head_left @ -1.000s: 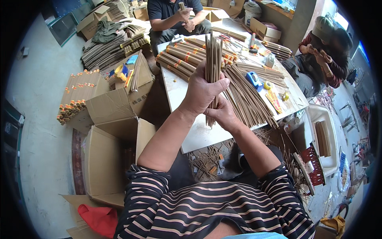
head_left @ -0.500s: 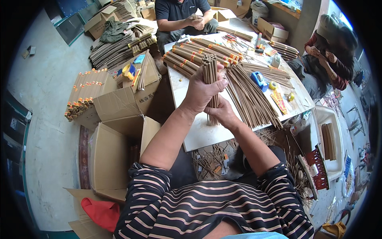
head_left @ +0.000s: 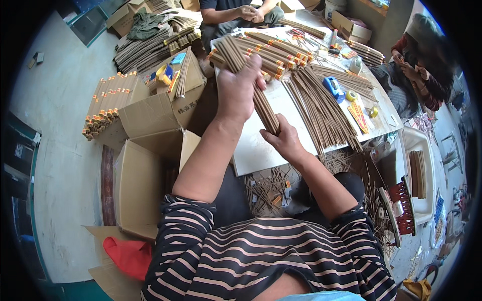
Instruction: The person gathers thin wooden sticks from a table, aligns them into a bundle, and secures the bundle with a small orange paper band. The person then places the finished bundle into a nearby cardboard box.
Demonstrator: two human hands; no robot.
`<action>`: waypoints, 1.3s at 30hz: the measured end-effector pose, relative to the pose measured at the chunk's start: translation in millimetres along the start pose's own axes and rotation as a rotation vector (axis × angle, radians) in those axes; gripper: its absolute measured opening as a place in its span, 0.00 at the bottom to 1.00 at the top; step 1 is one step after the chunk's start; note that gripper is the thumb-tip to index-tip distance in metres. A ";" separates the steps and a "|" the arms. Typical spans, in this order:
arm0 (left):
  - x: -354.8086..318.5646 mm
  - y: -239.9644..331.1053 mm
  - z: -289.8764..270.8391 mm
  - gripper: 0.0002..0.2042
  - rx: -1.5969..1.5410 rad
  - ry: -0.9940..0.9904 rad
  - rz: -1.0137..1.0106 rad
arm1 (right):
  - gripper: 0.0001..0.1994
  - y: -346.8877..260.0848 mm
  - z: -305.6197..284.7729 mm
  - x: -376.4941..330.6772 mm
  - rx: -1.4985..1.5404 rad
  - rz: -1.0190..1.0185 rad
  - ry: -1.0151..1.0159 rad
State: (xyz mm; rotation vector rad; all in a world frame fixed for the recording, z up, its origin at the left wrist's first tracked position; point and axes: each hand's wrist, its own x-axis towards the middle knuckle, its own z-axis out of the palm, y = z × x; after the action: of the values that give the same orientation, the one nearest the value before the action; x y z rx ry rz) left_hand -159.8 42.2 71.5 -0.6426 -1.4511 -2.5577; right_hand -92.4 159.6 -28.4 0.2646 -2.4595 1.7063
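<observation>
A bundle of thin brown incense sticks (head_left: 265,111) is held slantwise over the near part of the white table (head_left: 255,153), its upper end leaning to the left. My left hand (head_left: 237,91) is closed round the upper part. Lower down, my right hand (head_left: 288,141) grips the bottom end. Loose incense sticks (head_left: 326,113) lie spread on the table right of my hands. Beyond my left hand lie several finished bundles (head_left: 273,50) with red and yellow bands. A blue tape dispenser (head_left: 333,90) and red-yellow label strips (head_left: 357,118) are beside the loose sticks.
An open cardboard box (head_left: 138,193) stands at my left, with stacked banded bundles (head_left: 111,105) beyond it. A white tub (head_left: 428,150) is on the right. Two other people sit at the table's far side and right; the far person's hands (head_left: 251,13) are together. Stick scraps (head_left: 268,193) litter the floor.
The bundle has gone from upright to tilted, its top swinging left. My left hand has moved left and up with it; my right hand has shifted slightly right at the lower end.
</observation>
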 end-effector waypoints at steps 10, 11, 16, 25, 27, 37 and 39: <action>-26.8 -5.0 -32.7 0.09 -0.294 0.006 -0.406 | 0.09 -30.6 -18.3 -66.8 0.689 0.417 -0.487; -28.8 -7.5 -29.9 0.09 -0.199 0.090 -0.386 | 0.09 -30.7 -16.2 -69.7 0.536 0.391 -0.401; -42.5 -7.1 -27.1 0.07 -0.385 -0.021 -0.404 | 0.09 -31.4 -20.2 -80.7 0.647 0.370 -0.502; -112.8 -25.7 -19.5 0.11 -0.402 0.045 -0.514 | 0.10 -29.7 -13.1 -96.9 0.207 0.292 -0.320; -133.1 -34.7 -13.2 0.13 -0.314 0.112 -0.504 | 0.12 -27.7 -8.1 -94.8 -0.062 0.166 -0.211; -155.5 -32.0 -16.1 0.21 -0.426 0.065 -0.552 | 0.14 -24.5 -14.0 -100.8 0.263 0.407 -0.354; -157.1 -31.2 -18.2 0.20 -0.447 0.054 -0.576 | 0.13 -27.5 -14.6 -103.1 0.387 0.455 -0.377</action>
State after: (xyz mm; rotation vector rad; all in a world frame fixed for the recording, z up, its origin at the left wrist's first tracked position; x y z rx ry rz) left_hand -33.6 28.7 -27.9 -0.2020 -1.1758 -3.3619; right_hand 14.4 170.8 -20.0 0.0661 -2.5587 2.5384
